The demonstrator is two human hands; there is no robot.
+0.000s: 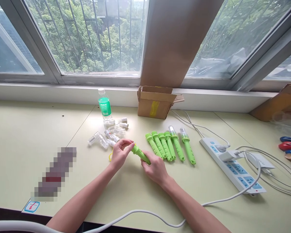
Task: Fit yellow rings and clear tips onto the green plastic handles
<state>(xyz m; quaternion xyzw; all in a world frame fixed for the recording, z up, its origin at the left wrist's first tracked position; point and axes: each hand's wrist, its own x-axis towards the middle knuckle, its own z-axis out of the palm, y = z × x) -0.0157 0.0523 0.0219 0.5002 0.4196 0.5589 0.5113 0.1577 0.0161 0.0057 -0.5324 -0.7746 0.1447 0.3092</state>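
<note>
A green plastic flashlight body [141, 153] is held between both hands above the pale table [26, 136]. My right hand [156, 168] grips its handle end. My left hand [120, 152] pinches its head end with fingertips; a bit of yellow cord [110, 157] shows below that hand. To the right lies a row of several green flashlight bodies [171, 145], two with clear caps on. Behind my left hand sits a heap of clear plastic caps [111, 132].
A water bottle with a green label [105, 106] stands behind the caps. An open cardboard box [156, 102] sits by the window ledge. A white power strip [232, 165] with cables lies to the right. Coloured items [288, 145] lie at the far right edge.
</note>
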